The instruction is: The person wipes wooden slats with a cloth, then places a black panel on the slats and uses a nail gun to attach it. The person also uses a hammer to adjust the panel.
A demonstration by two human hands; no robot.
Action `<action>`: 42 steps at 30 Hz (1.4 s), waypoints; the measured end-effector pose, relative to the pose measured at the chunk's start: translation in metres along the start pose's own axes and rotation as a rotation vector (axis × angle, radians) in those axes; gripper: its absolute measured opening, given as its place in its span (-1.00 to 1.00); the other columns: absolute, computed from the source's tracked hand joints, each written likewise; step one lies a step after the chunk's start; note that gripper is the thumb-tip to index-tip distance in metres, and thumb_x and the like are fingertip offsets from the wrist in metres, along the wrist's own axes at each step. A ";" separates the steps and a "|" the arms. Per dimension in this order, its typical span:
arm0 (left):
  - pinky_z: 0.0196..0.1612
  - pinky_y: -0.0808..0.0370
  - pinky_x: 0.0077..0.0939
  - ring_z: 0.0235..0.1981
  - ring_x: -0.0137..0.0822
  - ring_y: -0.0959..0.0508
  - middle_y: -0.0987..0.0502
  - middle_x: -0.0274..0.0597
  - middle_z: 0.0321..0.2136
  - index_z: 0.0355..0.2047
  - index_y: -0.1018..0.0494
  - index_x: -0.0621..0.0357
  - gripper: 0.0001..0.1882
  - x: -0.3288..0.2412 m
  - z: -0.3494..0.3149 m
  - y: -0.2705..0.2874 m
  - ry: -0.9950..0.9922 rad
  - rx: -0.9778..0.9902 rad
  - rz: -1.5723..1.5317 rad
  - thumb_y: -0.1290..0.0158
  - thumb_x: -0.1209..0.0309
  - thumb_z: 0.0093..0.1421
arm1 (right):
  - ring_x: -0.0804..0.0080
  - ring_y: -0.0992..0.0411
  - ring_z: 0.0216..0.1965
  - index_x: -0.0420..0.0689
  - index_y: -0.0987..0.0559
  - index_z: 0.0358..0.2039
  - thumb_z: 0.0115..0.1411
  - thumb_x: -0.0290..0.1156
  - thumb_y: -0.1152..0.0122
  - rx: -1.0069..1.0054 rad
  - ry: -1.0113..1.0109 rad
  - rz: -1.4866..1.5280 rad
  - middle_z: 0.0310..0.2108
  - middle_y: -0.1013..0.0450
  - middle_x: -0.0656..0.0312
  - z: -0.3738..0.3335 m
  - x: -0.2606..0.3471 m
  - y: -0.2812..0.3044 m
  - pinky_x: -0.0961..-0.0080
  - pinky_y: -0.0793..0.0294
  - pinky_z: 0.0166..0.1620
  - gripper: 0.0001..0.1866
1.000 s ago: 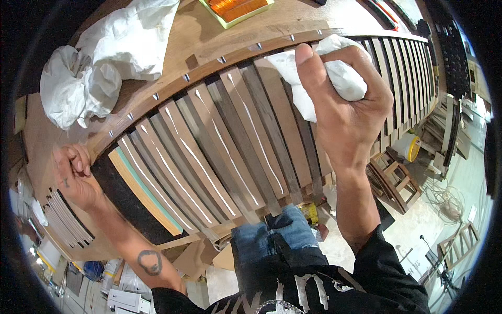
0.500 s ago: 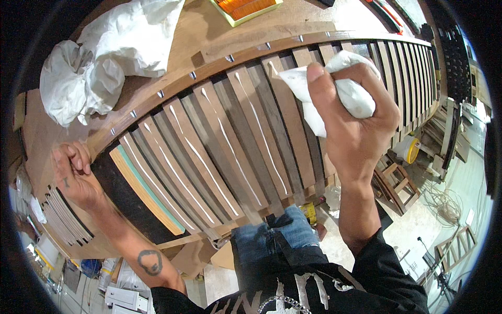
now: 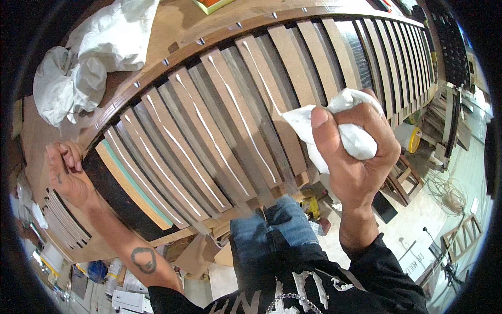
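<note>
- Nearest, at the lower edge: the person's black shirt (image 3: 209, 301) and blue jeans (image 3: 282, 225).
- The right hand (image 3: 361, 175), right of centre, is wrapped around a white bag (image 3: 360, 142). Its fingers are curled tightly around the bag, with the thumb pressed along its upper side.
- The bag sits above the strips, right of centre; its pointed tip aims left and meets the near end of a thin white line.
- The left hand (image 3: 69, 172), at far left, is near the table's left end. Its fingers bend loosely inward; whether it touches the table I cannot tell.
- Between the hands, brown strips (image 3: 290, 68) run away from the person, with darker grey strips between them. Six of the brown ones bear white lines (image 3: 243, 116); five lines run nearly the full length, while the sixth, at the bag, covers only the far part.
- To the right, on the floor: a white bucket (image 3: 405, 137) with yellow on it, near a wooden frame (image 3: 403, 179).
- Beyond the strips, a wooden rail (image 3: 219, 35) with small metal pieces curves across.
- Farthest, on the table (image 3: 175, 23): a crumpled white sheet (image 3: 112, 39) at left and a pale green tray (image 3: 213, 6), cut by the upper edge.
</note>
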State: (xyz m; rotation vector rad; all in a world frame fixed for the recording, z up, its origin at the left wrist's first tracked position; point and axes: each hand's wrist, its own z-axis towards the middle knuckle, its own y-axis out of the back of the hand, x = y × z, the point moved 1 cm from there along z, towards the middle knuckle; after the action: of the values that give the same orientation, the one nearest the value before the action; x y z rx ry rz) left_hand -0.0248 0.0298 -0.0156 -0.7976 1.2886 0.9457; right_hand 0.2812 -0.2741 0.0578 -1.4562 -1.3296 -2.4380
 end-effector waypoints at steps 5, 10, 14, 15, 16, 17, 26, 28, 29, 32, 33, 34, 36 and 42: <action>-0.50 -0.05 -0.62 -0.58 -0.54 -0.14 -0.17 -0.39 -0.60 -0.40 -0.36 0.20 -0.72 -0.002 0.000 -0.004 0.003 -0.016 0.011 0.02 0.31 0.45 | 0.40 -0.42 -0.53 -0.18 -0.53 -0.59 -0.07 -0.55 -0.46 0.028 0.046 -0.005 -0.55 -0.43 0.17 -0.015 -0.003 0.013 0.49 -0.36 -0.47 -0.80; -0.49 -0.07 -0.62 -0.58 -0.54 -0.15 -0.19 -0.38 -0.60 -0.38 -0.38 0.20 -0.72 -0.005 0.000 0.000 -0.004 -0.018 0.034 0.02 0.30 0.46 | 0.41 -0.41 -0.53 -0.19 -0.53 -0.58 -0.07 -0.58 -0.46 0.075 -0.067 0.018 -0.52 -0.44 0.16 -0.035 0.000 0.026 0.49 -0.35 -0.47 -0.80; -0.49 -0.08 -0.63 -0.57 -0.54 -0.17 -0.21 -0.38 -0.60 -0.38 -0.40 0.20 -0.73 -0.004 0.000 -0.003 -0.016 0.026 0.009 0.00 0.30 0.45 | 0.40 -0.40 -0.53 -0.19 -0.54 -0.57 -0.06 -0.57 -0.46 0.085 -0.077 -0.028 -0.53 -0.44 0.17 -0.048 -0.004 0.032 0.49 -0.34 -0.48 -0.81; -0.48 -0.09 -0.62 -0.57 -0.54 -0.17 -0.21 -0.38 -0.60 -0.38 -0.40 0.20 -0.73 -0.004 0.000 -0.003 -0.015 0.021 0.015 0.00 0.30 0.45 | 0.40 -0.40 -0.52 -0.18 -0.53 -0.58 -0.06 -0.57 -0.45 0.088 -0.077 -0.034 -0.54 -0.43 0.18 -0.049 -0.003 0.033 0.47 -0.34 -0.47 -0.81; -0.48 -0.09 -0.62 -0.57 -0.54 -0.17 -0.21 -0.38 -0.60 -0.38 -0.40 0.20 -0.73 -0.004 0.000 -0.004 -0.013 0.017 0.019 -0.01 0.30 0.44 | 0.40 -0.40 -0.51 -0.18 -0.53 -0.59 -0.06 -0.56 -0.45 0.102 -0.097 -0.019 -0.55 -0.43 0.18 -0.051 -0.002 0.035 0.47 -0.35 -0.46 -0.80; -0.48 -0.09 -0.62 -0.57 -0.54 -0.17 -0.21 -0.38 -0.60 -0.39 -0.40 0.20 -0.73 -0.004 0.000 -0.005 -0.011 0.012 0.024 -0.02 0.30 0.44 | 0.40 -0.40 -0.51 -0.18 -0.52 -0.59 -0.05 -0.56 -0.45 0.116 -0.117 -0.004 -0.55 -0.43 0.18 -0.053 -0.002 0.036 0.47 -0.35 -0.46 -0.80; -0.49 -0.08 -0.61 -0.57 -0.53 -0.17 -0.19 -0.40 -0.60 -0.39 -0.39 0.21 -0.71 -0.005 0.000 -0.008 -0.027 -0.041 0.064 0.03 0.31 0.46 | 0.53 -0.40 -0.55 -0.19 -0.55 -0.54 0.09 -0.43 -0.42 0.010 -0.270 0.111 -0.55 -0.45 0.26 -0.033 -0.004 0.050 0.57 -0.31 -0.48 -0.80; -0.50 -0.07 -0.61 -0.58 -0.52 -0.17 -0.17 -0.39 -0.61 -0.40 -0.38 0.22 -0.70 -0.005 -0.001 -0.011 -0.024 -0.047 0.059 0.07 0.30 0.48 | 0.57 -0.49 -0.58 -0.16 -0.60 -0.47 0.19 -0.29 -0.37 -0.058 -0.243 0.234 -0.55 -0.51 0.26 -0.010 -0.010 0.039 0.63 -0.44 -0.57 -0.78; -0.51 -0.07 -0.61 -0.58 -0.52 -0.16 -0.17 -0.39 -0.61 -0.40 -0.38 0.22 -0.69 -0.006 -0.002 -0.011 -0.020 -0.049 0.066 0.08 0.30 0.48 | 0.57 -0.50 -0.58 -0.15 -0.61 -0.46 0.21 -0.28 -0.36 -0.070 -0.171 0.200 -0.56 -0.51 0.27 0.004 -0.014 0.033 0.61 -0.47 -0.57 -0.77; -0.52 -0.06 -0.62 -0.58 -0.51 -0.17 -0.17 -0.38 -0.61 -0.40 -0.36 0.22 -0.69 -0.006 -0.002 -0.009 -0.025 -0.064 0.068 0.11 0.32 0.49 | 0.62 -0.48 -0.60 -0.15 -0.62 -0.47 0.23 -0.25 -0.36 -0.105 -0.107 0.307 -0.60 -0.49 0.35 0.044 -0.018 0.004 0.64 -0.45 -0.56 -0.75; -0.52 -0.07 -0.61 -0.59 -0.51 -0.17 -0.17 -0.38 -0.61 -0.40 -0.36 0.22 -0.69 -0.006 -0.002 -0.009 -0.019 -0.068 0.058 0.11 0.32 0.49 | 0.76 -0.46 -0.58 -0.13 -0.64 -0.38 0.22 -0.17 -0.42 -0.080 -0.045 0.248 -0.63 -0.47 0.46 0.053 -0.023 -0.002 0.78 -0.33 -0.58 -0.73; -0.52 -0.07 -0.60 -0.60 -0.51 -0.16 -0.17 -0.37 -0.61 -0.40 -0.37 0.22 -0.69 -0.006 -0.003 -0.009 -0.014 -0.071 0.048 0.12 0.32 0.50 | 0.77 -0.42 -0.60 -0.12 -0.63 -0.42 0.21 -0.17 -0.43 -0.085 -0.007 0.251 -0.64 -0.45 0.48 0.059 -0.027 -0.008 0.78 -0.29 -0.59 -0.72; -0.52 -0.07 -0.59 -0.62 -0.51 -0.16 -0.18 -0.37 -0.62 -0.39 -0.38 0.22 -0.68 -0.006 -0.003 -0.009 -0.003 -0.076 0.027 0.13 0.32 0.50 | 0.79 -0.37 -0.61 -0.12 -0.62 -0.46 0.21 -0.19 -0.43 -0.082 0.014 0.158 -0.65 -0.42 0.48 0.070 -0.024 -0.014 0.77 -0.27 -0.58 -0.72; -0.51 -0.09 -0.57 -0.63 -0.51 -0.14 -0.20 -0.37 -0.59 -0.36 -0.38 0.23 -0.68 -0.003 -0.003 0.000 -0.016 -0.029 -0.011 0.19 0.32 0.52 | 0.79 -0.36 -0.57 -0.15 -0.60 -0.48 0.21 -0.25 -0.43 -0.082 0.094 0.069 -0.60 -0.44 0.45 0.074 -0.033 -0.025 0.76 -0.27 -0.54 -0.73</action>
State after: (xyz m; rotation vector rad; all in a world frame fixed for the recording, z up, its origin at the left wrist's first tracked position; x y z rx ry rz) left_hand -0.0263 0.0272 -0.0128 -0.8169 1.2581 0.9620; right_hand 0.3433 -0.2216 0.0335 -1.3603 -1.1550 -2.5104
